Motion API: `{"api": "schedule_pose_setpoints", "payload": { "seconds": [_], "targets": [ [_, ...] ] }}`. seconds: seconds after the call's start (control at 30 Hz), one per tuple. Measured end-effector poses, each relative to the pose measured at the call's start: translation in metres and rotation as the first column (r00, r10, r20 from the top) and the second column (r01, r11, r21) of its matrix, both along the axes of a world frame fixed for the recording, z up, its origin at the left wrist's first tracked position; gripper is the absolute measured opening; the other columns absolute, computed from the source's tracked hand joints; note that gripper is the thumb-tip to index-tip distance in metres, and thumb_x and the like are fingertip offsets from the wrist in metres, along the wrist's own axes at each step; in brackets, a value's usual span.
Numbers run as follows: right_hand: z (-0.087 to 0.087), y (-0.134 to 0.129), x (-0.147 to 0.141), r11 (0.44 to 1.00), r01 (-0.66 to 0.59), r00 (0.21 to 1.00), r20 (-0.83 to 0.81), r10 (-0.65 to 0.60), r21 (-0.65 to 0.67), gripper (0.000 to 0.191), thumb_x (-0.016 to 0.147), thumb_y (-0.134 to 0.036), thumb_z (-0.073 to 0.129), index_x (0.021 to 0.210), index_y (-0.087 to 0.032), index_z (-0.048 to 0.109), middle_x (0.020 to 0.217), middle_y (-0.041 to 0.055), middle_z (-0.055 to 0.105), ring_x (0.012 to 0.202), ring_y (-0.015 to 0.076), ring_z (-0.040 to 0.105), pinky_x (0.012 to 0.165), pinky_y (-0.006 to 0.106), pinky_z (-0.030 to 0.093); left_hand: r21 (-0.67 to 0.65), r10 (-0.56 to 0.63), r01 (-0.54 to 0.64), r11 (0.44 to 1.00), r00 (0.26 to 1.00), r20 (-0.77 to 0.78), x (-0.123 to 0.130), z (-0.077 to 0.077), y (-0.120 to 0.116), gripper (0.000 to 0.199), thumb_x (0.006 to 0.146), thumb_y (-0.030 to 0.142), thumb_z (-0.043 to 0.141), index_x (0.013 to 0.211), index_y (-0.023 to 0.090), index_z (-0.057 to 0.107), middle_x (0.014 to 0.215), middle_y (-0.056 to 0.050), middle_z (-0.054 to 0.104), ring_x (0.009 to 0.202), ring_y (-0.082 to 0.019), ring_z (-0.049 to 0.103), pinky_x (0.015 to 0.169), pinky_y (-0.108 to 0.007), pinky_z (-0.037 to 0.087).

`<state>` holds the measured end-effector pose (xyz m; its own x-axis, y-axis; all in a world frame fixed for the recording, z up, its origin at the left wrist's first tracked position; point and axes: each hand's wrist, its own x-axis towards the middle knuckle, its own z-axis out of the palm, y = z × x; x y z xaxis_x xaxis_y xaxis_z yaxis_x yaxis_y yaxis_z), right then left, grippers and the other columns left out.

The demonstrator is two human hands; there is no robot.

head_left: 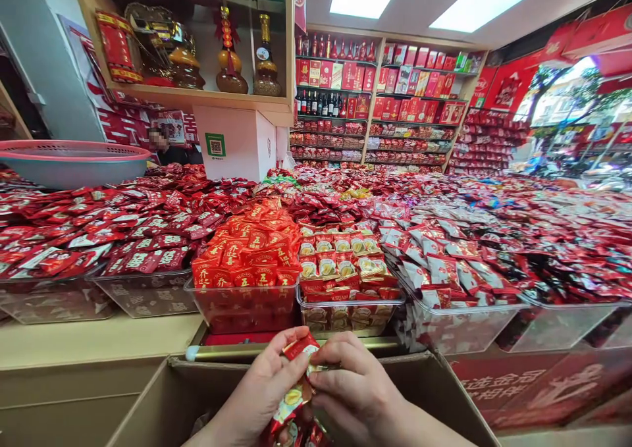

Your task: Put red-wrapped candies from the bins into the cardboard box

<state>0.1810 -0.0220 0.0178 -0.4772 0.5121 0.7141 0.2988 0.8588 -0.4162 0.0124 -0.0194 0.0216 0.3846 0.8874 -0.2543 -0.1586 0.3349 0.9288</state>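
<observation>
Presently: red pkts (291,399), qty. unclear, pinched betw. L fingers (291,372) & R fingers (340,353) over box (197,388); step: two-handed handling, next move prob. needing steady grip.

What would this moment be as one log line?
left hand: holding packets | right hand: holding packets | below: open box | ahead: filled tubs

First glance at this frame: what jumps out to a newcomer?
Probably the heap of bright orange-red packets in a clear bin, just left of centre. Below it, at bottom centre, the left hand and right hand hold small red-and-gold packets above an open cardboard box. The big pink-rimmed basin at the left edge also stands out.
</observation>
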Motion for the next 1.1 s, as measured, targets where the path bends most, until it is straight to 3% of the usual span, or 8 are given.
{"api": "schedule_pose_setpoints", "payload": {
  "seconds": [0.1, 0.27, 0.47, 0.6, 0.77, 0.87, 0.97, 1.1],
  "targets": [
    [-0.004, -0.002, -0.004, 0.976, 0.038, 0.988, -0.135, -0.069, -0.217, 0.014, 0.075, -0.023, 0.054, 0.088, -0.020, 0.058, 0.090, 0.0065, 0.055, 0.082, 0.0156, 0.050, 0.069, 0.027, 0.043, 0.231, 0.023, -0.020, 0.973, 1.000, -0.010, -0.005, -0.005, 0.002, 0.047, 0.074, 0.034, 0.057, 0.115, 0.025, 0.037, 0.066, 0.005, 0.058, 0.063, -0.010, 0.055, 0.061, -0.019, 0.043],
    [-0.012, 0.008, -0.009, 0.777, 0.002, 0.973, -0.178, -0.147, -0.630, 0.027, 0.074, -0.038, 0.055, 0.092, -0.018, 0.057, 0.081, 0.0044, 0.058, 0.069, 0.0131, 0.052, 0.062, 0.025, 0.043, 0.315, -0.060, 0.074, 0.946, 0.997, -0.054, -0.007, -0.003, -0.001, 0.060, 0.079, 0.029, 0.052, 0.128, 0.030, 0.018, 0.098, -0.002, 0.061, 0.089, -0.015, 0.054, 0.085, -0.030, 0.038],
    [-0.016, 0.005, -0.008, 0.816, 0.042, 0.978, -0.144, -0.152, -0.576, 0.024, 0.065, -0.038, 0.064, 0.074, -0.016, 0.058, 0.075, 0.0017, 0.057, 0.071, 0.0132, 0.051, 0.065, 0.024, 0.041, 0.318, -0.116, 0.160, 0.935, 0.981, -0.153, -0.007, -0.001, -0.002, 0.058, 0.077, 0.030, 0.054, 0.126, 0.027, 0.023, 0.105, -0.004, 0.060, 0.098, -0.017, 0.053, 0.088, -0.031, 0.038],
    [0.010, 0.013, 0.002, 0.819, 0.120, 0.964, -0.132, -0.232, -0.561, 0.022, 0.068, -0.035, 0.061, 0.081, -0.017, 0.056, 0.074, 0.0009, 0.057, 0.070, 0.0126, 0.051, 0.063, 0.023, 0.041, 0.425, 0.073, 0.106, 0.899, 0.920, -0.385, -0.025, -0.009, 0.018, 0.038, 0.076, 0.037, 0.052, 0.111, 0.023, 0.046, 0.090, -0.002, 0.064, 0.088, -0.019, 0.057, 0.078, -0.027, 0.042],
    [0.092, 0.094, 0.026, 0.893, 0.196, 0.937, -0.193, -0.293, -0.405, 0.023, 0.072, -0.034, 0.056, 0.083, -0.016, 0.048, 0.075, 0.0011, 0.057, 0.066, 0.0107, 0.052, 0.059, 0.022, 0.041, 0.525, 0.336, -0.088, 0.847, 0.853, -0.399, -0.050, -0.027, 0.049, 0.034, 0.071, 0.041, 0.055, 0.097, 0.020, 0.055, 0.074, 0.000, 0.064, 0.074, -0.018, 0.058, 0.067, -0.025, 0.044],
    [0.127, 0.160, 0.032, 0.792, 0.435, 0.877, 0.004, -0.480, -0.428, 0.020, 0.073, -0.029, 0.055, 0.084, -0.015, 0.047, 0.078, 0.0021, 0.058, 0.065, 0.0089, 0.053, 0.058, 0.020, 0.041, 0.466, 0.336, -0.160, 0.870, 0.884, -0.324, -0.055, -0.038, 0.057, 0.034, 0.069, 0.044, 0.057, 0.092, 0.018, 0.057, 0.074, -0.001, 0.065, 0.071, -0.017, 0.059, 0.063, -0.024, 0.045],
    [0.132, 0.211, 0.029, 0.658, 0.599, 0.783, 0.163, -0.600, -0.456, 0.023, 0.069, -0.025, 0.058, 0.084, -0.011, 0.047, 0.075, 0.0051, 0.058, 0.060, 0.0097, 0.051, 0.050, 0.020, 0.039, 0.407, 0.301, -0.171, 0.897, 0.911, -0.282, -0.055, -0.043, 0.058, 0.038, 0.067, 0.048, 0.058, 0.090, 0.017, 0.057, 0.068, -0.001, 0.064, 0.068, -0.017, 0.059, 0.058, -0.024, 0.044],
    [0.116, 0.239, 0.019, 0.560, 0.689, 0.715, 0.304, -0.630, -0.460, 0.037, 0.061, -0.025, 0.066, 0.089, -0.009, 0.048, 0.072, 0.0067, 0.057, 0.054, 0.0111, 0.049, 0.043, 0.021, 0.035, 0.409, 0.315, -0.179, 0.895, 0.903, -0.294, -0.057, -0.045, 0.058, 0.039, 0.068, 0.050, 0.055, 0.089, 0.017, 0.057, 0.063, 0.001, 0.062, 0.062, -0.016, 0.058, 0.056, -0.023, 0.043]
  ]
}}
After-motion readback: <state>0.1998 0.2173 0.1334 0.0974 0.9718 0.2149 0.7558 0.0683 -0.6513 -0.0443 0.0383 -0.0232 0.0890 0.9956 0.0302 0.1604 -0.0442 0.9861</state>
